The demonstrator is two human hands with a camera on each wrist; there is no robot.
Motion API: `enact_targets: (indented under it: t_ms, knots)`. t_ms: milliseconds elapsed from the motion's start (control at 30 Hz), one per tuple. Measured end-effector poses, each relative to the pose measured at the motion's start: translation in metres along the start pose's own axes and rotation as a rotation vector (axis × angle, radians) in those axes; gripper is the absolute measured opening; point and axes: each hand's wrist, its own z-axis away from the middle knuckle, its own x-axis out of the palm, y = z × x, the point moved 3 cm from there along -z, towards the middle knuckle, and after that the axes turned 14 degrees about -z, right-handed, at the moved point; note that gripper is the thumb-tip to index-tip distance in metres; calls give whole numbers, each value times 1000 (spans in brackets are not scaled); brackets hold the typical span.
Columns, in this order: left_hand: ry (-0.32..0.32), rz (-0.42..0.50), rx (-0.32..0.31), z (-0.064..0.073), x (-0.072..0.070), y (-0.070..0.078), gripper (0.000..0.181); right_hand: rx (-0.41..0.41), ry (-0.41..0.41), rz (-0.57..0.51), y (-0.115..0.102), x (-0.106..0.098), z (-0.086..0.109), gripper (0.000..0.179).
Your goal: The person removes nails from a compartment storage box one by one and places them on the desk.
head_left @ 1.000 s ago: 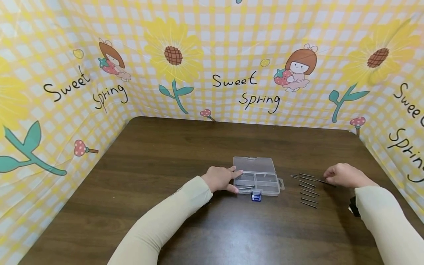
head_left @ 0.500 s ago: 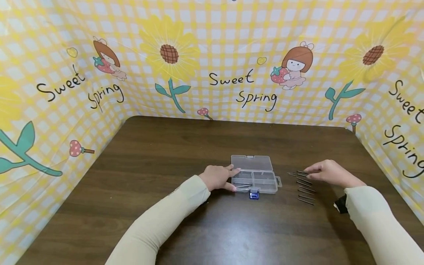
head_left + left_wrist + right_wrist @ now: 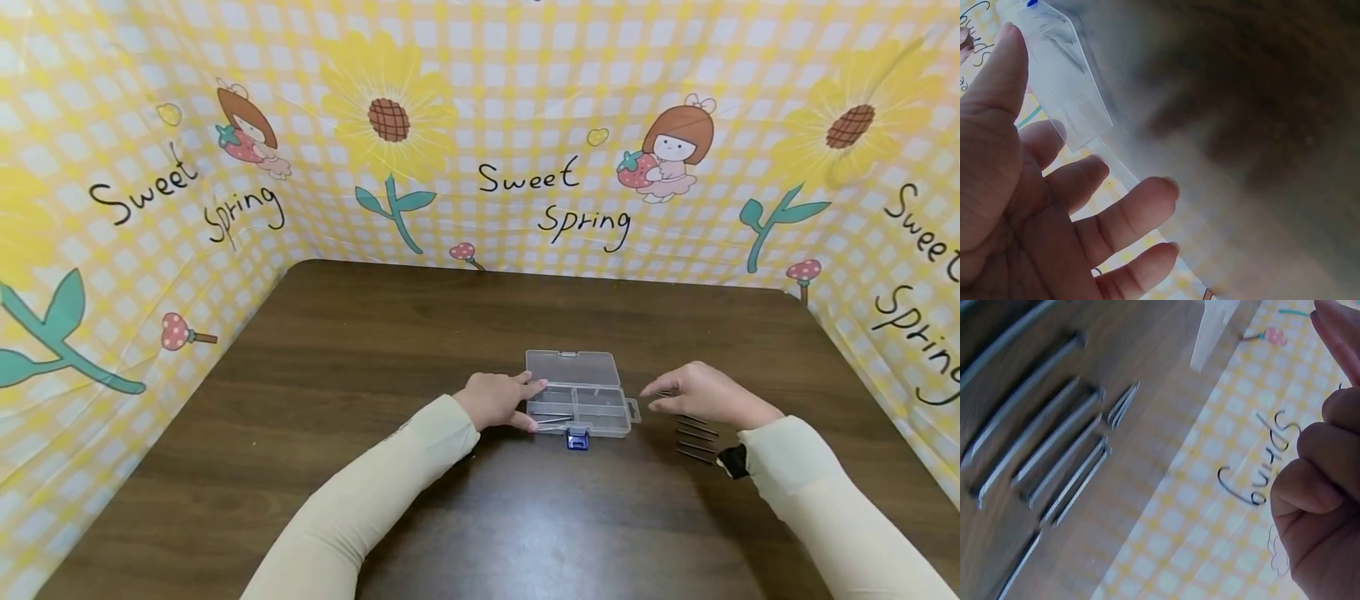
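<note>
A clear plastic compartment box (image 3: 609, 431) lies on the dark wooden table with its lid (image 3: 573, 368) swung back. My left hand (image 3: 495, 402) rests at the box's left side, thumb by the front corner and a finger on the rear edge. A few nails (image 3: 552, 418) lie in the front left compartment. My right hand (image 3: 705, 396) is over the loose nails to the box's right, thumb and forefinger pointing left with their tips apart. In the right wrist view several nails (image 3: 1063, 434) lie in a row, with a cluster of small nails (image 3: 1124, 405) beside them.
The box has a blue latch (image 3: 577, 440) hanging at its front and a hanging tab (image 3: 635, 411) on its right. A yellow checked cloth (image 3: 525, 237) with printed flowers surrounds the table (image 3: 405, 317) at the back and sides.
My right hand has moved left, from the lone nail on the right across the row toward the box. My left hand stays at the box, and the view has shifted slightly.
</note>
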Motion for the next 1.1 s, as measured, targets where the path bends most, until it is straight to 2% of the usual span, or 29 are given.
enact_targets:
  t_ms: [233, 467, 700, 867, 1100]
  knots:
    - [-8, -20, 1, -1, 0, 1, 78, -33, -44, 20, 1, 17, -11, 16]
    - [-2, -15, 7, 0, -2, 3, 78, -144, -82, 91, -5, 27, -28, 13]
    - [7, -16, 10, 0, -5, 3, 77, -111, -124, 81, -18, 33, -46, 14]
    - [-1, -17, 1, 0, -5, 2, 78, -127, -155, 108, -25, 41, -58, 16]
    - [-11, -22, -11, 1, -5, 3, 77, -224, -200, 180, -40, 53, -74, 17]
